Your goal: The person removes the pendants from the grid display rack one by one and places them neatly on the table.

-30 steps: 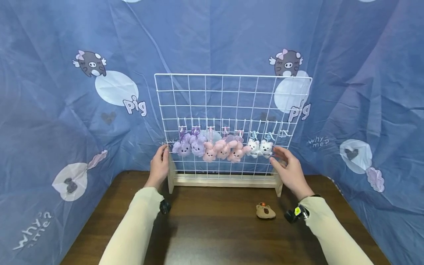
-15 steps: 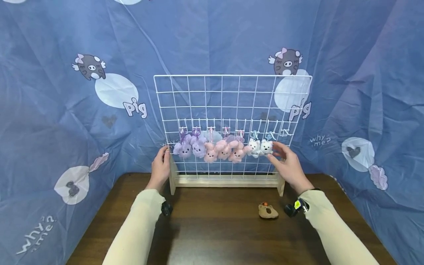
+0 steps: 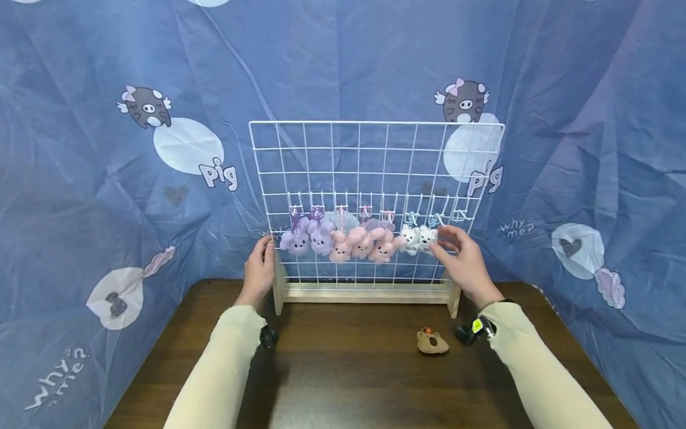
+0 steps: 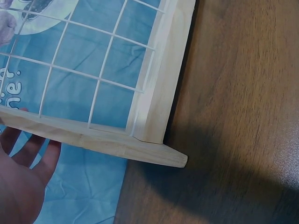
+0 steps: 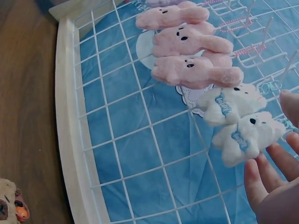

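A white wire grid rack (image 3: 375, 161) on a wooden base stands upright. My left hand (image 3: 259, 271) holds its left wooden post (image 4: 84, 140), fingers behind it. Several plush keychains hang in a row from hooks: purple ones (image 3: 300, 241), pink rabbits (image 3: 340, 247) and two white bears, the inner bear (image 3: 409, 238) and the outer bear (image 3: 426, 237). My right hand (image 3: 465, 262) is at the outer bear, fingertips touching its side in the right wrist view, fingers loosely bent and not closed round it.
A hook (image 3: 460, 215) at the row's right end bears no toy. A brown plush (image 3: 432, 342) with an orange bit lies on the wooden table (image 3: 343, 381), before the rack's right foot. Blue printed cloth (image 3: 343, 59) hangs behind and at both sides.
My right hand has shifted slightly left against the outer white bear, which sits a little closer to the inner one. The left hand stays at the post.
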{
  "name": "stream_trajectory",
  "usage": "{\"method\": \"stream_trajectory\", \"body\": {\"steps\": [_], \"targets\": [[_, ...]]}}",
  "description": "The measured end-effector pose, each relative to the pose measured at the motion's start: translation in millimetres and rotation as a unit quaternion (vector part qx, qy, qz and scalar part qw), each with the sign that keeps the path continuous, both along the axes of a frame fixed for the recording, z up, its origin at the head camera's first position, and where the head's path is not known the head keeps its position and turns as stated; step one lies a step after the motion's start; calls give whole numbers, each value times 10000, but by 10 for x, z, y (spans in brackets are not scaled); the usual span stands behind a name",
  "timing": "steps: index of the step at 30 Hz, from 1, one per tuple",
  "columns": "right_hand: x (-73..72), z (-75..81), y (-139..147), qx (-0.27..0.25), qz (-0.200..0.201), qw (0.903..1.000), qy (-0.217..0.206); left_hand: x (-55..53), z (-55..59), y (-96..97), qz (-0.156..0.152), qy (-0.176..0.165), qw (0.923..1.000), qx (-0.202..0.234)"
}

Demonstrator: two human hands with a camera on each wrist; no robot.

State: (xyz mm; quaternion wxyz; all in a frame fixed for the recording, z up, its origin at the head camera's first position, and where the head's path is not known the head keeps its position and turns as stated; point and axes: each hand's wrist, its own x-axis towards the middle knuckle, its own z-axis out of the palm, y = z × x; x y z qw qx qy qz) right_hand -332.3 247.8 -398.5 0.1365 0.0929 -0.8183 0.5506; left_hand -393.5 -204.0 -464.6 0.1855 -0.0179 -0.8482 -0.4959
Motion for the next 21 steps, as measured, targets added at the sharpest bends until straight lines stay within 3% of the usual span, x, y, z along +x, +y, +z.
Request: {"method": "stream_trajectory", "body": {"steps": [10,21], "targets": [[-18,73,-38,319,-68,9994,-105,11,11,2,19,-46,10000,-37],[-36,131,-86,162,-271,9991,-285,19,11,4,18,-98,10000,5]]}}
